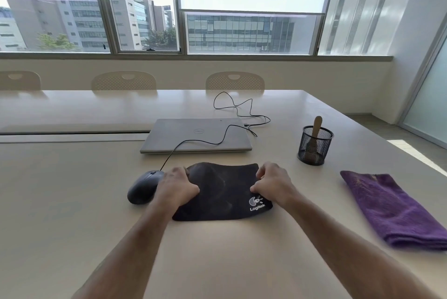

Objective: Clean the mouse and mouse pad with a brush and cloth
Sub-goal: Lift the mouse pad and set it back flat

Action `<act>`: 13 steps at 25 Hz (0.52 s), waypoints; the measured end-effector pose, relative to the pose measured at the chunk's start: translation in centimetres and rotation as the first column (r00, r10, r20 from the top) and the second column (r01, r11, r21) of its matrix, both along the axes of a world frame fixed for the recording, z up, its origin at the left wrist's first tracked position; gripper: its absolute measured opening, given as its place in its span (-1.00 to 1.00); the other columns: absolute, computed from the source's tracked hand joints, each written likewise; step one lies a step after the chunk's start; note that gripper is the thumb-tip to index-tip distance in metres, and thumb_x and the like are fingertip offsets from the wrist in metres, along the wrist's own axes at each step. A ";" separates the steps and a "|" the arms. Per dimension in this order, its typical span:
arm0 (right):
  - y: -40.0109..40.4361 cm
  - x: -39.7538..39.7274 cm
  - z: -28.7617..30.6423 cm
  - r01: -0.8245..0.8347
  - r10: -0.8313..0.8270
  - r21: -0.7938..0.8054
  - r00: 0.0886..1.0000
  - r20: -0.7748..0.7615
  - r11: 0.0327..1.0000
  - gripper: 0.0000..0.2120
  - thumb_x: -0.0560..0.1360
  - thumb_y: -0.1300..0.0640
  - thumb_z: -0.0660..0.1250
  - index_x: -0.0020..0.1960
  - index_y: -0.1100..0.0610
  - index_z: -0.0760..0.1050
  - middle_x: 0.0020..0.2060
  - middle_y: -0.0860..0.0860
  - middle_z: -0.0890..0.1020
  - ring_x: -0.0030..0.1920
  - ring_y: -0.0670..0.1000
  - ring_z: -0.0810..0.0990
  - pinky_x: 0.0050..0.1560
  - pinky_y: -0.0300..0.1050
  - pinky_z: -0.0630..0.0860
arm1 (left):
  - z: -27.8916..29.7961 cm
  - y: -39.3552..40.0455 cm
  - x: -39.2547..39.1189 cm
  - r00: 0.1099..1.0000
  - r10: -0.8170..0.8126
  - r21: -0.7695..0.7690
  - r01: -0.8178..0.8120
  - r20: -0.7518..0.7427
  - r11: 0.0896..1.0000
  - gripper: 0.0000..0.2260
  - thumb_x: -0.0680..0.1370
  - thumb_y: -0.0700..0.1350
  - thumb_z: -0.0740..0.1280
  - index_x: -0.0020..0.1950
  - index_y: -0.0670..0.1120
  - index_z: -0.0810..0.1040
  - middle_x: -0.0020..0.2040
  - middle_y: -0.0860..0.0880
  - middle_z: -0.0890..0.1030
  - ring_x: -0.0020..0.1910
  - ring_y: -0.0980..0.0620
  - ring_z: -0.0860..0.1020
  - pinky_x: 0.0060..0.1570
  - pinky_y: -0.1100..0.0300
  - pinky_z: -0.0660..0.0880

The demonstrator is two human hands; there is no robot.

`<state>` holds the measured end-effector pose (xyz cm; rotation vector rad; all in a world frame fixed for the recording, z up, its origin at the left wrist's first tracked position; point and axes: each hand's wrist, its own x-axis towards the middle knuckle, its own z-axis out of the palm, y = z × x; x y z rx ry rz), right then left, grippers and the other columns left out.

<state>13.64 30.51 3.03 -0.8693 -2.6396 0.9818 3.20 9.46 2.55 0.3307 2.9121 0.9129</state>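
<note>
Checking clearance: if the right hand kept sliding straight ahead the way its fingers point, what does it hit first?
Likely the closed laptop: the right hand grips the mouse pad with fingers pointing away from the person. Bare table lies between; depth is uncertain.

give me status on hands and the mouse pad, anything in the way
Both hands, left hand and right hand, gripping mouse pad edges, pad buckled. Mouse beside left hand. Cloth untouched.

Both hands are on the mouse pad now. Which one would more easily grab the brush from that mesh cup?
Probably the right hand: the brush stands in the mesh cup on its side of the mouse pad, while the left hand sits by the mouse.
</note>
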 end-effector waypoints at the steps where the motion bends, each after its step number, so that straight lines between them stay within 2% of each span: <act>1: 0.2 0.2 0.0 0.001 -0.003 -0.043 0.998 -0.056 0.999 -0.79 0.31 0.22 0.49 -0.13 -0.01 0.56 -0.19 -0.06 0.59 0.00 0.06 0.61 0.04 -0.11 0.57 | -0.3 -0.1 -0.4 1.000 0.009 0.133 -0.012 0.026 0.991 -0.66 0.37 -0.19 0.45 0.10 -0.06 0.48 0.01 -0.07 0.61 0.09 -0.11 0.54 0.04 0.10 0.49; 3: 1.1 0.8 0.0 -0.012 0.002 -0.072 0.991 -0.135 0.997 -0.72 0.33 0.30 0.44 -0.04 0.00 0.66 -0.18 -0.06 0.63 -0.03 0.01 0.62 0.06 -0.16 0.56 | -0.7 0.0 -0.8 0.989 -0.001 0.411 -0.062 0.151 0.910 -0.66 0.35 -0.32 0.48 0.04 -0.09 0.48 -0.07 -0.09 0.60 0.01 -0.10 0.57 0.06 0.02 0.56; 5: 2.3 1.5 0.4 -0.006 -0.003 -0.043 0.982 -0.187 0.999 -0.67 0.34 0.33 0.41 0.03 0.04 0.70 -0.14 -0.06 0.68 -0.04 -0.02 0.63 0.09 -0.18 0.54 | -0.7 0.6 -0.7 0.976 -0.040 0.542 -0.084 0.214 0.836 -0.72 0.34 -0.37 0.52 -0.06 -0.13 0.55 -0.14 -0.09 0.60 -0.06 -0.09 0.58 -0.01 0.01 0.57; 7: 3.9 2.5 1.1 0.011 -0.029 -0.082 0.974 -0.226 0.997 -0.67 0.35 0.36 0.43 0.03 0.06 0.70 -0.18 -0.07 0.68 -0.05 0.00 0.66 0.09 -0.13 0.58 | -0.6 1.8 -0.3 0.972 -0.092 0.595 -0.058 0.218 0.802 -0.75 0.34 -0.38 0.53 -0.08 -0.13 0.62 -0.11 -0.09 0.64 -0.04 -0.07 0.62 -0.04 0.04 0.60; 9: 5.8 3.7 1.7 0.042 -0.071 -0.131 0.970 -0.232 0.991 -0.69 0.36 0.39 0.44 0.00 0.06 0.69 -0.20 -0.06 0.66 -0.09 0.01 0.67 0.04 -0.11 0.61 | -0.1 3.5 0.6 0.970 -0.137 0.623 -0.018 0.201 0.782 -0.72 0.34 -0.36 0.54 -0.04 -0.11 0.64 -0.01 -0.06 0.64 0.01 -0.03 0.62 0.02 0.07 0.60; 13: 9.3 5.8 2.0 0.123 -0.142 -0.108 0.971 -0.192 0.986 -0.68 0.35 0.38 0.46 -0.18 -0.07 0.65 -0.24 -0.01 0.66 -0.19 -0.01 0.65 -0.02 -0.10 0.61 | -0.2 7.2 2.8 0.972 -0.184 0.585 0.066 0.144 0.809 -0.58 0.29 -0.28 0.57 0.12 -0.08 0.63 0.09 -0.03 0.63 0.04 -0.02 0.63 0.06 0.08 0.61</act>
